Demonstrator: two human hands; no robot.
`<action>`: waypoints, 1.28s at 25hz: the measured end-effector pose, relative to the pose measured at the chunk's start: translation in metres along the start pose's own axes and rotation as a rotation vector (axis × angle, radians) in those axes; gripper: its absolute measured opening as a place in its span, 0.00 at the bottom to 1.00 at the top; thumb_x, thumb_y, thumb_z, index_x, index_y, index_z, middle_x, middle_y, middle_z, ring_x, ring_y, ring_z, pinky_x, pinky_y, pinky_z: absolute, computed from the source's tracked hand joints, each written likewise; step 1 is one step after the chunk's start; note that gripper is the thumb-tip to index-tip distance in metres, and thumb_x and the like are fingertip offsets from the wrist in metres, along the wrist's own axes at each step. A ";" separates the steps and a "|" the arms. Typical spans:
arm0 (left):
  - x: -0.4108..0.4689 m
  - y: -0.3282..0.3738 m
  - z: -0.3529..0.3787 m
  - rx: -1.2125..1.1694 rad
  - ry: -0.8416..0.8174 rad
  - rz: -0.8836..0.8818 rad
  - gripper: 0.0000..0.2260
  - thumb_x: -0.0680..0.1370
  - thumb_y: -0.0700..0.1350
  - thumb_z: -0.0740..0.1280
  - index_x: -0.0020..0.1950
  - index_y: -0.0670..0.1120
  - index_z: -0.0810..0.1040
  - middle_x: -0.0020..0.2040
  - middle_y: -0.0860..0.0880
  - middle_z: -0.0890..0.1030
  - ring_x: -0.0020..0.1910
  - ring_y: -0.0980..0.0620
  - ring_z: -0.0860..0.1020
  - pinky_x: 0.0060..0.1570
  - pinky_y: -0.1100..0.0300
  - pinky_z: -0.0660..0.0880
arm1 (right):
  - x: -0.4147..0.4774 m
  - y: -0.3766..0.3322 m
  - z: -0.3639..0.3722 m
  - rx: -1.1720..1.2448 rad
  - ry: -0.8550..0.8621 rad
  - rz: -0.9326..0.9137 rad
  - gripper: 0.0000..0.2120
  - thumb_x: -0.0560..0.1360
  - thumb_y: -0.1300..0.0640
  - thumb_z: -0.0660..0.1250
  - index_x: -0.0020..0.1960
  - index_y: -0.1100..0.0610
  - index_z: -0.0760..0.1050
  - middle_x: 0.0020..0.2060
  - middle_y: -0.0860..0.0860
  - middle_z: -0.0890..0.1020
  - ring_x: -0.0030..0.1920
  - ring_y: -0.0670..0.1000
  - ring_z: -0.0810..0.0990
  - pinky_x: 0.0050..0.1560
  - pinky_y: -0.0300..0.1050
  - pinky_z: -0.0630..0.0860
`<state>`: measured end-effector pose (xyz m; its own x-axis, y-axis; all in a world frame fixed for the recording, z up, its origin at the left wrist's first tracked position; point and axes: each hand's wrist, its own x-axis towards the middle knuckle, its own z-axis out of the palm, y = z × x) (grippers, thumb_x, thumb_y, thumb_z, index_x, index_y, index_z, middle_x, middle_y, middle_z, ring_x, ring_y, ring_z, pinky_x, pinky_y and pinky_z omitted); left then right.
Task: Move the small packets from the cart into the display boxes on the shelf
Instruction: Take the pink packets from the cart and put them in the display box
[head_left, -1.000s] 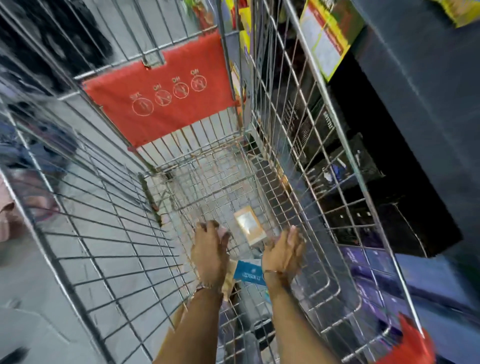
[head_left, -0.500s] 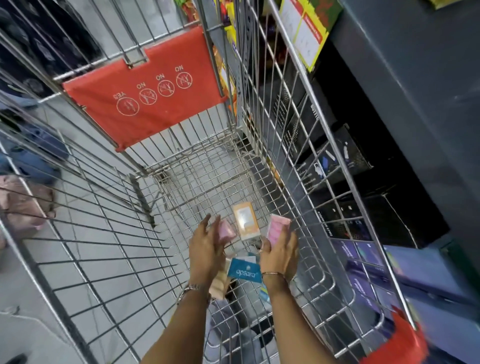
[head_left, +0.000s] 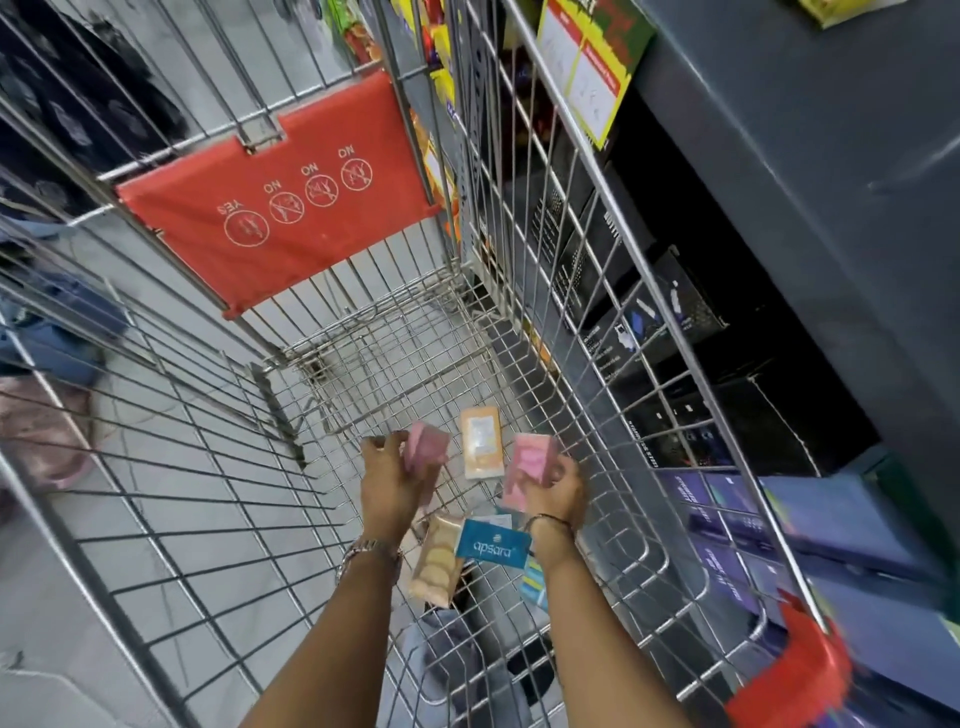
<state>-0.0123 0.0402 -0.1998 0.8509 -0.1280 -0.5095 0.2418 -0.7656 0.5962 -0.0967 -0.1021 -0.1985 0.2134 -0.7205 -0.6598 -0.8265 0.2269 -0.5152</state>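
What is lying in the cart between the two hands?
An orange packet on the cart floor, between the left hand and right hand, in the head view.

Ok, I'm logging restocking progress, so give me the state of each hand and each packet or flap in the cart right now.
left hand: closed on a pink packet, lifted
right hand: closed on another pink packet, lifted
orange packet: lying flat on the cart floor, untouched
blue apsara packet: lying in the cart, untouched
biscuit-coloured packet: lying in the cart, untouched
red child-seat flap: hanging down on the far end
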 end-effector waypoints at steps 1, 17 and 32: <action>-0.001 0.008 -0.001 -0.158 0.011 0.001 0.20 0.73 0.48 0.69 0.60 0.42 0.70 0.55 0.46 0.71 0.49 0.44 0.78 0.44 0.53 0.82 | -0.006 -0.004 -0.001 -0.020 -0.008 -0.053 0.23 0.67 0.60 0.74 0.60 0.59 0.72 0.59 0.59 0.76 0.47 0.52 0.75 0.34 0.38 0.73; -0.127 0.284 -0.093 -0.861 0.327 0.529 0.13 0.77 0.45 0.64 0.59 0.44 0.73 0.57 0.47 0.75 0.55 0.55 0.73 0.55 0.71 0.70 | -0.164 -0.172 -0.194 0.263 0.264 -0.886 0.10 0.71 0.68 0.67 0.51 0.64 0.82 0.48 0.64 0.79 0.47 0.57 0.78 0.51 0.44 0.72; -0.290 0.396 0.047 -0.431 -0.878 0.985 0.23 0.67 0.55 0.65 0.61 0.55 0.69 0.58 0.50 0.75 0.56 0.58 0.75 0.63 0.56 0.71 | -0.140 -0.053 -0.421 0.444 0.702 -0.499 0.26 0.67 0.62 0.63 0.65 0.63 0.70 0.60 0.64 0.71 0.58 0.61 0.75 0.51 0.34 0.69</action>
<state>-0.1853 -0.2554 0.1551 0.2237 -0.9690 0.1050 -0.0198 0.1032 0.9945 -0.3022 -0.2888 0.1517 0.0075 -0.9956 0.0936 -0.4226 -0.0880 -0.9020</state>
